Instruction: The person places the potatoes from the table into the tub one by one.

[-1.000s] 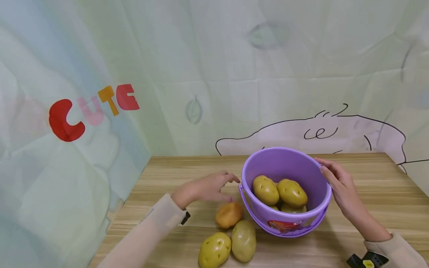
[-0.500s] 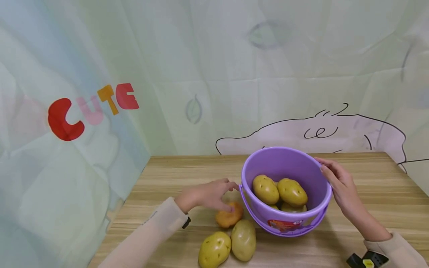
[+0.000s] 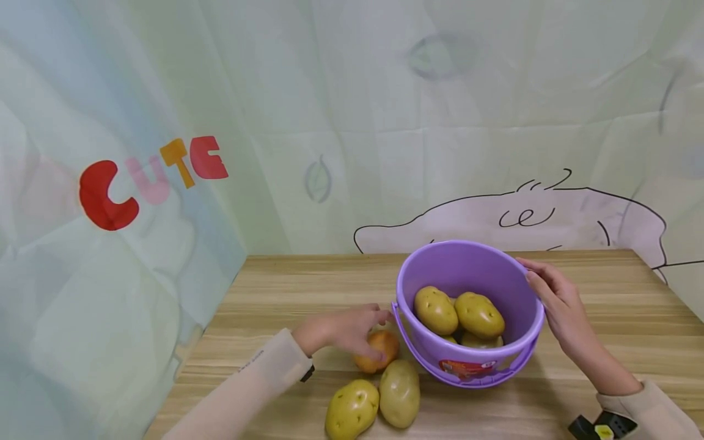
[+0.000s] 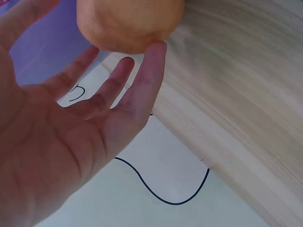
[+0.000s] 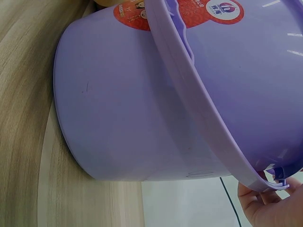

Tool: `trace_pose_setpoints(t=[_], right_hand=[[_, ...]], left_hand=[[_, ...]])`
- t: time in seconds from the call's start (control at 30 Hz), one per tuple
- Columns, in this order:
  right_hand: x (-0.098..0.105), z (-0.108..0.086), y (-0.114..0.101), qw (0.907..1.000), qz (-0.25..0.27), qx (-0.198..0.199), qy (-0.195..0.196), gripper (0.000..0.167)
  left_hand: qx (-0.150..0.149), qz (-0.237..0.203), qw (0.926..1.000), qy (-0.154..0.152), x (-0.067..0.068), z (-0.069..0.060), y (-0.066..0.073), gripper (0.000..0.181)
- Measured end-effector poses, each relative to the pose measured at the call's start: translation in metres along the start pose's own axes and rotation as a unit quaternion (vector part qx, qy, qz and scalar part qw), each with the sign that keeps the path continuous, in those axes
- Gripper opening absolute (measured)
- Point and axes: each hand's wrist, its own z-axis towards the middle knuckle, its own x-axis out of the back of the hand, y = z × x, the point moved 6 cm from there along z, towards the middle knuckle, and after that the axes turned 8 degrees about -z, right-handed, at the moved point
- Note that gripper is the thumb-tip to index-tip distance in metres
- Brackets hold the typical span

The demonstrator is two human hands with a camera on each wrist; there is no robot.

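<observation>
In the head view my left hand is over a round orange-brown vegetable, whose exact kind I cannot tell. The left wrist view shows the fingers spread and only slightly bent, one fingertip at the edge of the round vegetable. On the right, my right hand holds the rim of a purple bucket, thumb at the rim; in the right wrist view fingers curl there beside the handle joint. Several yellow potatoes lie inside the bucket, the lower ones partly hidden.
Two more potatoes lie on the wooden table in front: a yellow one and a duller one, side by side. The bucket's handle hangs down its front. A printed cloth backdrop stands behind the table.
My left hand has moved down and slightly right, from above and behind the orange-brown vegetable to over it. The right hand and the bucket have stayed in place.
</observation>
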Motion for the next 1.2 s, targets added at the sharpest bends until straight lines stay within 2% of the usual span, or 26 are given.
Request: trace_pose_setpoints(t=[0.4,0.8,1.2], right_hand=[[0.000,0.000,0.002,0.9998,-0.013,-0.014,-0.003,0.037],[0.001,0.000,0.001,0.9999,-0.007,-0.011,0.003,0.037],[0.001,0.000,0.002,0.9999,-0.010,-0.012,0.004,0.037]], left_hand=[[0.031,-0.005,0.9994,-0.013,-0.009,-0.002,-0.005,0.067],[0.013,0.024,0.9996,-0.009,-0.012,-0.001,-0.007,0.067],[0.005,0.003,1.0000,-0.002,-0.013,-0.002,-0.008,0.065]])
